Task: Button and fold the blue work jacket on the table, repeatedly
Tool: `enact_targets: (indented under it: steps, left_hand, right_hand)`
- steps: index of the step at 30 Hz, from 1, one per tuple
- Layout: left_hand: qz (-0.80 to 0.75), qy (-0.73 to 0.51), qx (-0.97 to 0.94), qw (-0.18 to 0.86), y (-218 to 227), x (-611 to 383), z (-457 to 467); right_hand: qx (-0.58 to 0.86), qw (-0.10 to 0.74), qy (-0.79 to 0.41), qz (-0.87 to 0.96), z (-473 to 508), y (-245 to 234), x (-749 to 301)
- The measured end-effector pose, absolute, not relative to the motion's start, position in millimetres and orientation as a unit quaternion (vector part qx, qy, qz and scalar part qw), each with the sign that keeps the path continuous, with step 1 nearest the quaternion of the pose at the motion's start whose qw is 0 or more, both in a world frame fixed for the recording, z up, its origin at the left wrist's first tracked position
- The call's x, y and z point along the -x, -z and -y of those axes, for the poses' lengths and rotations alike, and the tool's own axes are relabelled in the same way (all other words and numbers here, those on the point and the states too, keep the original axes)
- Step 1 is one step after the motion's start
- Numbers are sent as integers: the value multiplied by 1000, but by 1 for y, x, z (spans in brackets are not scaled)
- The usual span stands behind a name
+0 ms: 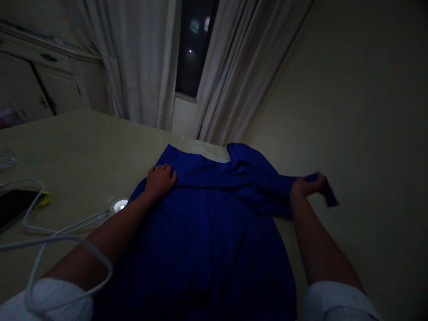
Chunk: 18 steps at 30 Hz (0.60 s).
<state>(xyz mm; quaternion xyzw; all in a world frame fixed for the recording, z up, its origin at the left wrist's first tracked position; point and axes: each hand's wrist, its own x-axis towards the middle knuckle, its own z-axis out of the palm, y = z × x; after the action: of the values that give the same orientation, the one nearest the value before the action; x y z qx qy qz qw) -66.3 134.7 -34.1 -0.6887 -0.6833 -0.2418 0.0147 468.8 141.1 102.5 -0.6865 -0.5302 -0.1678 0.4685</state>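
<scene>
A dark blue long-sleeved shirt (203, 232) lies spread on the table, its shoulder end toward the window. My left hand (161, 179) rests palm down on the shirt's upper left part, fingers stretched out. Off to the right, my right hand (309, 183) is closed around the end of the shirt's right sleeve (284, 185), and the cuff hangs out beyond the fingers. That sleeve is pulled outward, with creases running from the shoulder. The lower end of the shirt runs out of the picture toward me.
White cables (67, 232) loop across the left side, partly in front of my left forearm. A dark phone (16, 205) lies on the table (83, 147), with a small round white object (119, 205) by the shirt. Curtains (143, 67) and a wall (361, 111) stand beyond.
</scene>
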Motion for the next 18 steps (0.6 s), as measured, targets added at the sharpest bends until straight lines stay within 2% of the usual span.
enact_targets:
  steps: [2, 6, 10, 13, 18]
  left_hand:
    - [684, 248, 686, -4, 31, 68, -136]
    - [719, 307, 620, -70, 28, 78, -138]
    - [730, 394, 544, -125, 27, 87, -138]
    - [737, 353, 566, -109, 28, 85, -137]
    - [688, 231, 688, 9, 32, 77, -136]
  right_hand:
    - [635, 475, 185, 580, -153, -106, -419]
    - [393, 271, 9, 878, -136, -68, -311]
    - [319, 144, -79, 933, -105, -15, -262]
    - [338, 139, -59, 929, -97, -3, -268]
    - [441, 225, 21, 868, -101, -15, -312]
